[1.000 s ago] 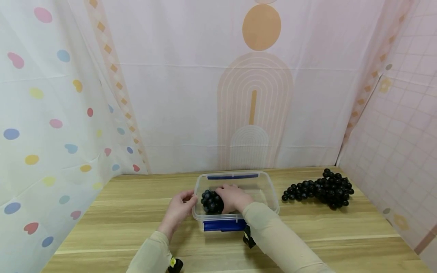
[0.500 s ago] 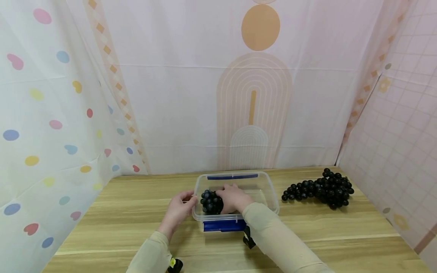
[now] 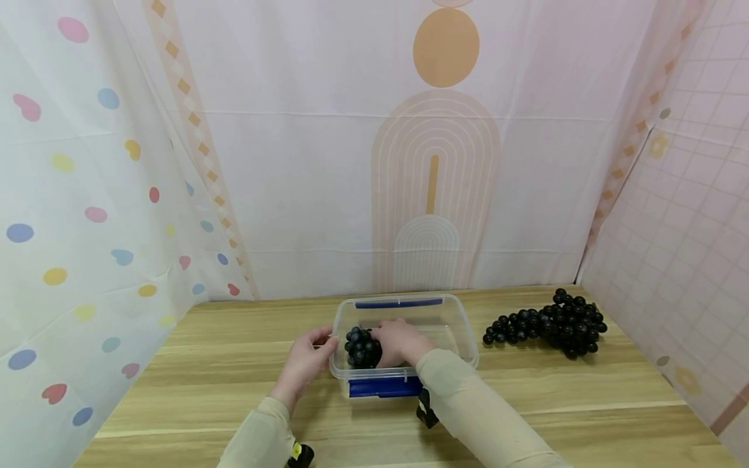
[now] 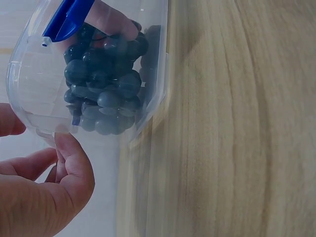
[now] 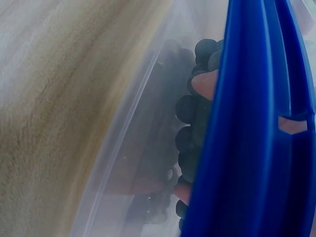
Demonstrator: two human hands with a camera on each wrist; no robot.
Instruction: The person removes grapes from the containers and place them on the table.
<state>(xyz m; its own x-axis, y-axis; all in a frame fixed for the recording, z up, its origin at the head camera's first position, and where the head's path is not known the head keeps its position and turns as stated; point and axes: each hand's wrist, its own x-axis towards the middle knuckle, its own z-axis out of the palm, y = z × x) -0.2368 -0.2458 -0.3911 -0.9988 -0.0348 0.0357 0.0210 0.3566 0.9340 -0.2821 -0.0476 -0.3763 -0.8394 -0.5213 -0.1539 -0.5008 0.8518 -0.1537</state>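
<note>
A clear plastic food container (image 3: 462, 325) with blue clips stands on the wooden table. My left hand (image 3: 307, 361) holds its left rim between thumb and fingers; in the left wrist view the thumb (image 4: 69, 153) touches the rim's corner. Inside the container, toward its left end, is a bunch of black grapes (image 3: 361, 348). My right hand (image 3: 400, 341) reaches in over the front wall and grips this bunch from the right. Through the wall in the right wrist view, fingertips (image 5: 205, 85) press among the grapes (image 5: 186, 109), partly hidden by the blue clip (image 5: 247, 118).
A larger bunch of black grapes (image 3: 562, 325) lies on the table to the right of the container. The wooden table (image 3: 234, 331) ends at patterned curtains (image 3: 310, 195) behind and at both sides. Dark straps show under both wrists.
The grapes inside the container have shifted very slightly under my right hand. My left hand, the container and the larger bunch have stayed in place.
</note>
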